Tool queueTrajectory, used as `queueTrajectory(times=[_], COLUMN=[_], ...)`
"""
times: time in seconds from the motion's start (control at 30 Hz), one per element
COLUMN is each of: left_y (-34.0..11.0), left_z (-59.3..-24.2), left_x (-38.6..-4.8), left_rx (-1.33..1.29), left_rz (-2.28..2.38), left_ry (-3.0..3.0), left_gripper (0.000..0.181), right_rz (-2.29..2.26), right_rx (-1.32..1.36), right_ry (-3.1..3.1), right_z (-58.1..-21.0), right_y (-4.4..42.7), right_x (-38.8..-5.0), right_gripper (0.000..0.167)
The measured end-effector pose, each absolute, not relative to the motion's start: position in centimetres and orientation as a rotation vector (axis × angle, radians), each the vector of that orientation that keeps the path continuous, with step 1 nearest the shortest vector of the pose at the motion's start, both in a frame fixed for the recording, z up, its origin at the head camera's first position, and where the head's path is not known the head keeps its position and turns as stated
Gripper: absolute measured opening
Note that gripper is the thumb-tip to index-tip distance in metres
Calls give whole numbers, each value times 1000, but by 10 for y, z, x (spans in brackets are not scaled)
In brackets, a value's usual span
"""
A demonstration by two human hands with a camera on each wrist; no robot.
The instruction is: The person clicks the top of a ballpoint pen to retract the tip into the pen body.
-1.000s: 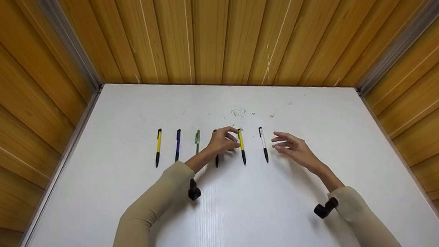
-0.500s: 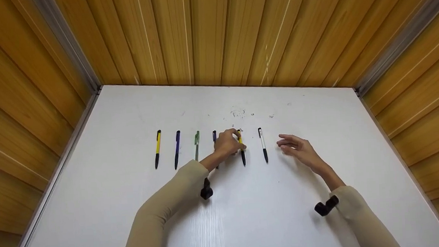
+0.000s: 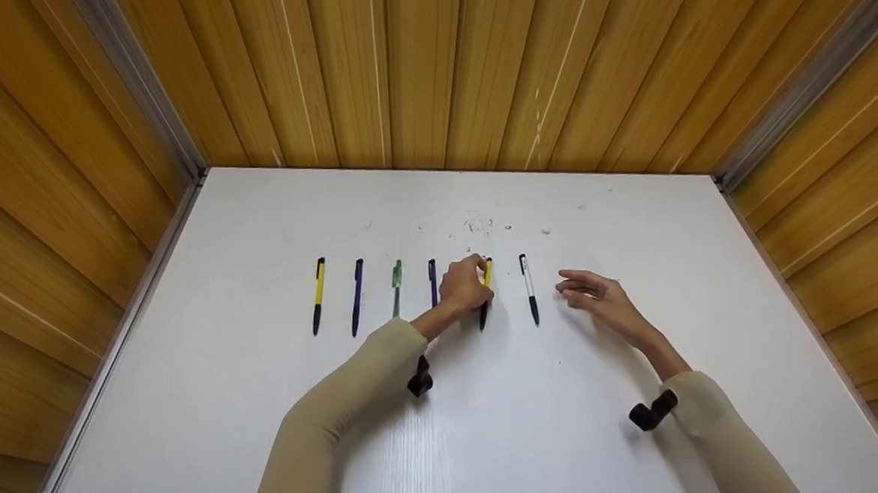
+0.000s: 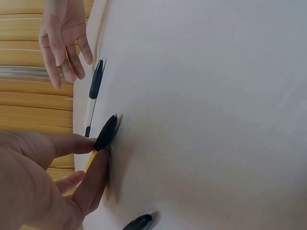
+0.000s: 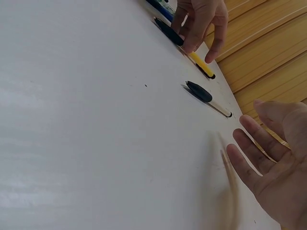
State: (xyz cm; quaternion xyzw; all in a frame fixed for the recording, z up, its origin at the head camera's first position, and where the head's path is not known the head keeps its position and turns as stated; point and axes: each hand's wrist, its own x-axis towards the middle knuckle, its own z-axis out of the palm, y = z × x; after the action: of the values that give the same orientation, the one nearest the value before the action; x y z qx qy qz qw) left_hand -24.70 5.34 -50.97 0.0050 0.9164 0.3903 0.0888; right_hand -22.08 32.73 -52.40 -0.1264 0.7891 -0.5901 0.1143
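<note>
My left hand (image 3: pixel 465 284) pinches a yellow pen with a black grip (image 3: pixel 488 272) between thumb and fingers; in the left wrist view the fingertips hold it at the black grip (image 4: pixel 106 132). The pen is slightly tilted, close to the table. To its right lies a white pen with a black grip (image 3: pixel 528 278). Beyond that, my right hand (image 3: pixel 604 305) hovers with loosely spread fingers, holding nothing; the right wrist view shows its palm (image 5: pixel 280 167) beside the white pen (image 5: pixel 220 108).
Left of my left hand, a blue pen (image 3: pixel 432 277), a green pen (image 3: pixel 396 282), another blue pen (image 3: pixel 357 292) and a yellow pen (image 3: pixel 320 286) lie roughly parallel. Wood-patterned walls (image 3: pixel 414 67) border the white table (image 3: pixel 493 424). Dark marks dot its surface.
My left hand has moved right and taken hold of the yellow pen, whose slant has changed, its lower end shifting left. My right hand has shifted slightly right from the white pen.
</note>
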Motion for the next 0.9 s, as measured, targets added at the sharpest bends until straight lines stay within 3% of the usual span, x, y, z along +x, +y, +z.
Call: queueTrajectory(times=[0.5,0.9], left_y=[26,-1], left_z=[-515,-503], left_x=[-222,-208], left_rx=[1,62], left_rz=[1919,2065], left_ry=[2292,2065], left_gripper=[40,50], right_rz=[-1691,-1625], right_rx=[-384,-456], right_ry=[2344,2370], right_z=[-523,-523], right_y=[322,309], right_x=[-221,-225], right_gripper=[52,56])
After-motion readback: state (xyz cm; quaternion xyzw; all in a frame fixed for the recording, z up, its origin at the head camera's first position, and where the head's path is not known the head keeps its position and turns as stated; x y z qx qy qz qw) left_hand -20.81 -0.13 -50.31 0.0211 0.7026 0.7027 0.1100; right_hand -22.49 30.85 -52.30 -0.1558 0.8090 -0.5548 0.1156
